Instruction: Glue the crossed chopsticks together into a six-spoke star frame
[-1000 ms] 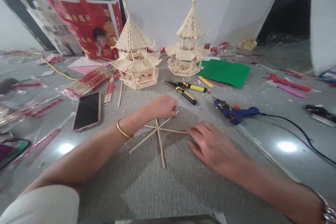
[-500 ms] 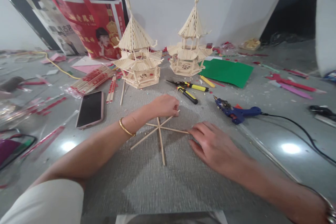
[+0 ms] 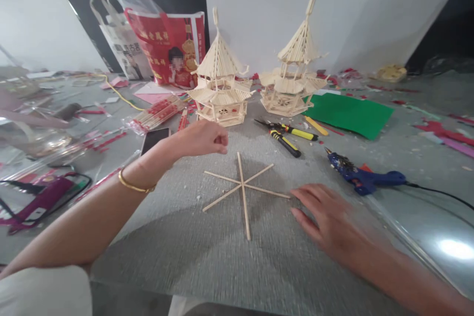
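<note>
Thin wooden sticks (image 3: 243, 183) lie crossed at one centre as a six-armed star on the grey table (image 3: 177, 256). My left hand (image 3: 205, 138) hovers beyond the star's upper left, in front of the left stick pagoda (image 3: 222, 98); its fingers are curled together, and whether they hold something small I cannot make out. Beside the tip of the star's right arm is my right hand (image 3: 320, 212), its thumb and fingers apart and nothing held between them. A second stick pagoda (image 3: 291, 84) stands to the right of the first.
Yellow-black pliers (image 3: 283, 136), a yellow-handled tool (image 3: 316, 126) and a green sheet (image 3: 351, 113) lie behind. At right is a blue glue gun (image 3: 363, 175) with its cord. A phone (image 3: 153, 139), wrapped sticks (image 3: 157, 112), a purple tool (image 3: 46, 197) and bags (image 3: 166, 49) are at left.
My left hand has moved off the star's upper-right arm, away to the left. My right hand has come slightly away from the right arm's tip. The view has shifted left.
</note>
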